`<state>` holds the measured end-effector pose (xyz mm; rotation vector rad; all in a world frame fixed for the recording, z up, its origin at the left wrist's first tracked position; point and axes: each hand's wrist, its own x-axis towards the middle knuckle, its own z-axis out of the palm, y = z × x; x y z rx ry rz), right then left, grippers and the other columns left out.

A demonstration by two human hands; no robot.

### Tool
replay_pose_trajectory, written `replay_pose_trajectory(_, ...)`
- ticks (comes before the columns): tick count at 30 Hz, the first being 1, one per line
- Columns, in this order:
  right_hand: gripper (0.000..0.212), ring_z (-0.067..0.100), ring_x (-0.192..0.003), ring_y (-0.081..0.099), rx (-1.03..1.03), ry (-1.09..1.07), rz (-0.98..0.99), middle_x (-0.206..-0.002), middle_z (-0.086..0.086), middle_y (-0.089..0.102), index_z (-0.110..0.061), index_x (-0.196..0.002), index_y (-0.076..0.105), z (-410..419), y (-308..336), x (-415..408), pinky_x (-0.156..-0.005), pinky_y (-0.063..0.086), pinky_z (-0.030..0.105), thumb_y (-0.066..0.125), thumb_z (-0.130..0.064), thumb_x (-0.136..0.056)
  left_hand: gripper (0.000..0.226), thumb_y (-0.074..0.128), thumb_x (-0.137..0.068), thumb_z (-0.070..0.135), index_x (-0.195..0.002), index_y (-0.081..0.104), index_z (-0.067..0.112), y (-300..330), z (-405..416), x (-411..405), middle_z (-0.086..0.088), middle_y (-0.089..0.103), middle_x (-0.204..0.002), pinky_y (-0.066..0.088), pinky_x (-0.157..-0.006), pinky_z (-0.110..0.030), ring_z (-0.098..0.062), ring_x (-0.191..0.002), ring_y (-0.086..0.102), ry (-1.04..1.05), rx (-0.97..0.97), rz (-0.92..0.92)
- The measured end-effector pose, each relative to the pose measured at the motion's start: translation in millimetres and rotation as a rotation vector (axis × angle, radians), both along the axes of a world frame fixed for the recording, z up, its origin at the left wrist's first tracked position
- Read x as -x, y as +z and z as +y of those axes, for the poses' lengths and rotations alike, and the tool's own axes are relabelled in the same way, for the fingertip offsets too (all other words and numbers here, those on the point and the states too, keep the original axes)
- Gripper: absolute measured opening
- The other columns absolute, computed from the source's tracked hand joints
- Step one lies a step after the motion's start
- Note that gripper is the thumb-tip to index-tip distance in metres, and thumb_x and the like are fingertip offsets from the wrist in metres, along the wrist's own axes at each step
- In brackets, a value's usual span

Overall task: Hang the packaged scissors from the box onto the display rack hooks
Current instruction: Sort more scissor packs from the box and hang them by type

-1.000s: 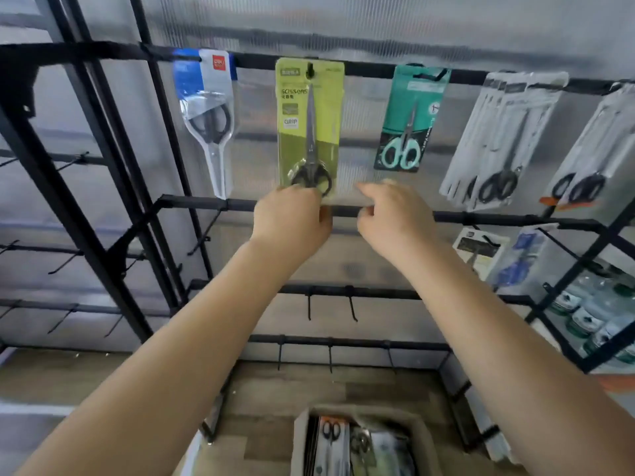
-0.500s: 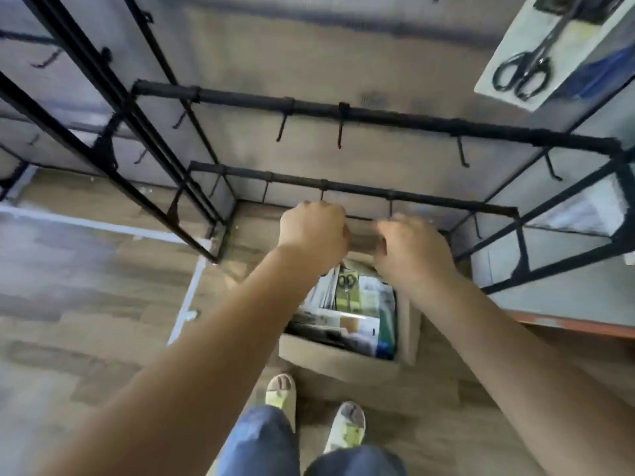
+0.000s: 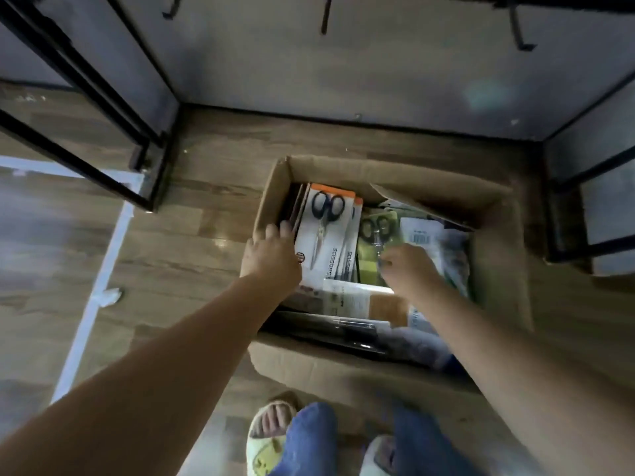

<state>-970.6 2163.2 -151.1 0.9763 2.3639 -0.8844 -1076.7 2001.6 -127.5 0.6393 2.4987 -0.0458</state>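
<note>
The left hand (image 3: 271, 257) reaches into the box (image 3: 494, 266) with fingers fairly straight, its tips touching the dark packs stacked on edge at the box's left wall, its grip holding nothing that shows; the right hand (image 3: 409, 266) is curled over the green pack (image 3: 372, 235), fingers bent at its lower part, though whether they actually pinch it cannot be told through the blur; two hands, then, both inside one cardboard box; between them lies the white pack (image 3: 321, 235) with an orange top edge, one pair of black-handled scissors showing on it, handles toward the far wall and blades pointing back to the person, long axis running near to far; a second orange-topped pack sits just behind it, only its edge visible; the green pack lies the same way, handles at the far end; to the right are paler packs, one with a barcode label (image 3: 421, 238), too blurred to count; more flat packs lie across the near end of the box; the box stands on a wood-plank floor (image 3: 213, 201) with flaps open, close to a pale wall; black rack frames (image 3: 103, 108) rise at left and right, and three empty black hooks (image 3: 324, 15) hang along the top; a white line (image 3: 99, 269) crosses the floor at left; two slippered feet (image 3: 271, 431) and blue trouser legs show at the bottom edge.
</note>
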Motion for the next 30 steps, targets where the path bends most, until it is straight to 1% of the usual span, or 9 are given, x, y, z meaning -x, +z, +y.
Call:
replay_pose_trajectory(4,0.022,0.023,-0.079,0.056,0.320,-0.447,0.146,-0.082,0.014,0.062,-0.001,-0.093,0.066,1.0,-74.1,41.0,-0.068,0.039,0.028,0.062,-0.022,-0.086,0.087,0.053,-0.092,0.020,-0.149,-0.011,0.002,-71.3,10.3,8.2,-0.016,-0.002,-0.157,0.018,-0.114,-0.035,-0.031,-0.143,0.013,0.094,-0.151,-0.001)
replay_pose_trajectory(7,0.047,0.025,-0.092,0.064,0.426,-0.528,0.194,-0.101,0.009,0.068,-0.009,-0.106,0.065,8.1,-106.5,59.9,-0.080,0.050,0.033,0.072,-0.044,-0.076,0.095,0.056,-0.090,0.022,-0.147,-0.018,0.004,-107.8,18.0,12.1,-0.014,-0.001,-0.158,0.021,-0.114,-0.036,-0.029,-0.143,0.015,0.177,-0.187,-0.027)
replay_pose_trajectory(9,0.048,0.025,-0.089,0.067,0.442,-0.534,0.245,-0.099,0.008,0.070,-0.012,-0.101,0.065,13.5,-114.5,64.2,-0.084,0.054,0.038,0.074,-0.049,-0.071,0.098,0.058,-0.090,0.025,-0.147,-0.018,0.002,-121.5,23.5,16.5,-0.016,0.002,-0.157,0.025,-0.113,-0.038,-0.030,-0.142,0.018,0.185,-0.136,-0.013)
replay_pose_trajectory(13,0.041,0.011,-0.078,0.067,0.525,-0.499,0.250,-0.090,-0.002,0.071,-0.019,-0.099,0.065,5.9,-117.5,65.2,-0.065,0.051,0.026,0.075,-0.048,-0.072,0.083,0.046,-0.094,0.021,-0.145,-0.013,-0.007,-128.1,31.5,26.9,-0.025,0.019,-0.150,0.036,-0.104,-0.035,-0.032,-0.131,0.037,0.138,-0.021,0.032)
replay_pose_trajectory(16,0.038,0.017,-0.087,0.067,0.512,-0.470,0.272,-0.097,-0.001,0.071,-0.022,-0.100,0.066,-7.8,-118.4,71.5,-0.082,0.053,0.035,0.078,-0.042,-0.070,0.075,0.049,-0.094,0.017,-0.148,0.000,-0.003,-127.5,30.1,28.5,-0.021,0.036,-0.142,0.042,-0.096,-0.034,-0.030,-0.125,0.047,0.185,-0.001,0.020)
replay_pose_trajectory(20,0.040,0.011,-0.082,0.064,0.320,-0.380,0.278,-0.093,-0.006,0.068,-0.023,-0.103,0.064,-13.6,-118.0,76.3,-0.069,0.049,0.025,0.078,-0.040,-0.069,0.044,0.051,-0.096,0.018,-0.131,0.029,0.003,-127.2,30.3,30.2,-0.016,0.047,-0.131,0.046,-0.090,-0.032,-0.027,-0.118,0.054,0.163,0.009,0.059)
replay_pose_trajectory(22,0.041,0.011,-0.081,0.064,0.310,-0.376,0.294,-0.090,-0.005,0.068,-0.020,-0.104,0.064,-15.1,-120.0,76.5,-0.063,0.046,0.021,0.079,-0.036,-0.069,0.044,0.048,-0.097,0.015,-0.134,0.027,0.005,-127.5,30.2,31.0,-0.015,0.049,-0.129,0.047,-0.089,-0.033,-0.027,-0.116,0.056,0.150,0.000,0.078)
replay_pose_trajectory(26,0.041,0.016,-0.080,0.065,0.374,-0.519,0.341,-0.091,-0.001,0.068,-0.015,-0.103,0.060,-18.0,-121.5,73.8,-0.069,0.051,0.028,0.080,-0.027,-0.069,0.041,0.049,-0.095,0.013,-0.132,0.029,0.007,-127.9,27.5,26.8,-0.013,0.047,-0.128,0.047,-0.084,-0.030,-0.025,-0.110,0.057,0.073,-0.040,0.144)
replay_pose_trajectory(30,0.035,0.023,-0.082,0.065,0.418,-0.602,0.361,-0.090,0.004,0.067,-0.012,-0.100,0.056,-11.8,-120.1,60.1,-0.074,0.054,0.035,0.076,-0.018,-0.073,0.041,0.051,-0.093,0.015,-0.129,0.032,0.011,-126.2,26.3,17.9,-0.013,0.037,-0.132,0.041,-0.065,-0.026,-0.026,-0.096,0.059,0.061,-0.141,0.125)
